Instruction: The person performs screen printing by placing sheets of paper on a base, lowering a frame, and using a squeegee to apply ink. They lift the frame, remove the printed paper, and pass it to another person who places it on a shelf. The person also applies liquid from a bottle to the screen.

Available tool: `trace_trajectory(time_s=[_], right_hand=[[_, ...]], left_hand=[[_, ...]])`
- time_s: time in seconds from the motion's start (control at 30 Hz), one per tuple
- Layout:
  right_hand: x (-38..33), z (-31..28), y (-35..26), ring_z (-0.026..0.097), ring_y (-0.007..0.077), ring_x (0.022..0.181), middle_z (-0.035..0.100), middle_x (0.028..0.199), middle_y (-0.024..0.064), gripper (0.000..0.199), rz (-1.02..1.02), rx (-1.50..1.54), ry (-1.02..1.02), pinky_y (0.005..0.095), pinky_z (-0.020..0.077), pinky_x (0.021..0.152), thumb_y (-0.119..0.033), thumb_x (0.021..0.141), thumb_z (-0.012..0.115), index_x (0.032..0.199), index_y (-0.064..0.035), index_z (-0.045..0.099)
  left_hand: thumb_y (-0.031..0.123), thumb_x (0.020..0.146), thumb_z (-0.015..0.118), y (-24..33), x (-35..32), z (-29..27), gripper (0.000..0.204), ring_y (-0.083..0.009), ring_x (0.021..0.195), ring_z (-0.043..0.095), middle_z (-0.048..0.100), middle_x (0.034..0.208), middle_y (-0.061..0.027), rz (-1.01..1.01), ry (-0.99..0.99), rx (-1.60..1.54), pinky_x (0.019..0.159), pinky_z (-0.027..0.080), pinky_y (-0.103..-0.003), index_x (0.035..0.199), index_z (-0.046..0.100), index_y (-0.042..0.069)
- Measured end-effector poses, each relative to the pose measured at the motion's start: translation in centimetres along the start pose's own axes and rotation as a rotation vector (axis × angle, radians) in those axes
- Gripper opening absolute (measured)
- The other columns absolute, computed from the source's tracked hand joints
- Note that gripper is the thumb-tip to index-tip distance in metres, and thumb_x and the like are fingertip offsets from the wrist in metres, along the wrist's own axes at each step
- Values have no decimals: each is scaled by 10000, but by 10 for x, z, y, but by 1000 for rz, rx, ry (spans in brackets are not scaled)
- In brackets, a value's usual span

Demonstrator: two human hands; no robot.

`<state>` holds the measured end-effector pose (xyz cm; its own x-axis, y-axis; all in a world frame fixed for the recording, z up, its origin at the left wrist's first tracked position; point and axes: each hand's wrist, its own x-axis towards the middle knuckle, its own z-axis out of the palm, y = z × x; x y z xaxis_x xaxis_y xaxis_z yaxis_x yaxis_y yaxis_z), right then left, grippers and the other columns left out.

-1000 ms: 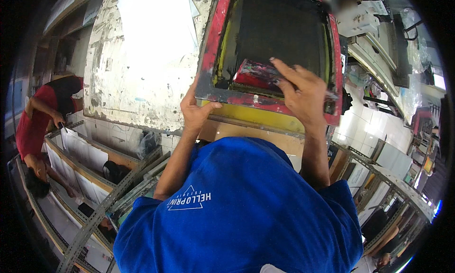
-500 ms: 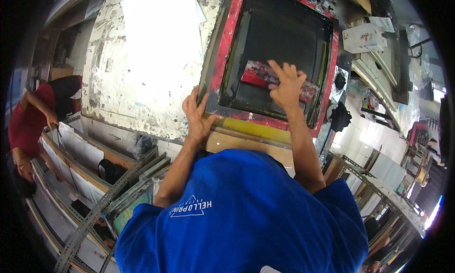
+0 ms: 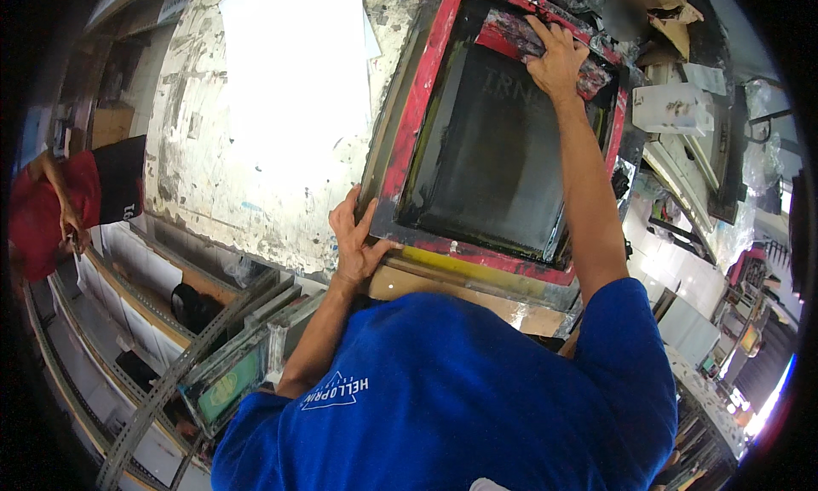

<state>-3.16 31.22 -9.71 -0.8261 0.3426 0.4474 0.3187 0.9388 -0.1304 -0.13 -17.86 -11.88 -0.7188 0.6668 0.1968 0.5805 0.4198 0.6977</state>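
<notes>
A screen-printing frame (image 3: pixel 419 108) with red, paint-smeared edges lies tilted in front of me, its dark mesh (image 3: pixel 490 167) streaked with black ink. Near the far end of the mesh, my right hand (image 3: pixel 558 63) is closed on a squeegee (image 3: pixel 504 34) with a red, ink-stained grip. The squeegee lies crosswise inside the frame; its blade edge is hidden. Faint pale lettering shows in the mesh just on the near side of it. My left hand (image 3: pixel 356 242) braces the frame's near left corner, fingers spread and thumb along the near edge.
White paper sheets (image 3: pixel 294 57) lie on the stained table (image 3: pixel 196 167) to the left. At the far left a person in red (image 3: pixel 64 193) stands by racks of boards. A white plastic container (image 3: pixel 673 109) sits at the right. Metal shelf rails (image 3: pixel 200 346) run along the lower left.
My right hand has pushed the squeegee from the near part of the mesh to its far end. My left hand stays at the corner. The person in red has shifted slightly.
</notes>
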Motion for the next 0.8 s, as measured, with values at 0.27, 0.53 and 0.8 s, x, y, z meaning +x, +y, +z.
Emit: trace_trajectory(time_s=[0.27,0.53,0.8], right_hand=[[51,10,48,620,284,1209,695,1304,78,587,-28,171,-80,479,413,997,-205,790,743,1364,-292,656],[45,-55,26,710,270,1030,743,1140,163,557,249,301,-110,366,529,930,-148,804,784,1346,-159,655],[-66,-153,-62,711,250,1078,751,1173,109,639,409,777,-132,350,538,932,-28,758,769,1372,-151,643]], left_hand=[[454,648,881,1,1,-3,893,-399,1327,423,436,1535,-231,21,1,-8,1095,324,-501,1396,604,52],[461,651,884,0,-5,-4,932,-361,1237,463,562,1340,-193,-23,-45,-64,1083,324,-486,1398,582,-8],[474,649,895,11,2,-4,966,-324,1139,483,602,1202,-173,85,180,-192,1011,402,-434,1390,577,-57]])
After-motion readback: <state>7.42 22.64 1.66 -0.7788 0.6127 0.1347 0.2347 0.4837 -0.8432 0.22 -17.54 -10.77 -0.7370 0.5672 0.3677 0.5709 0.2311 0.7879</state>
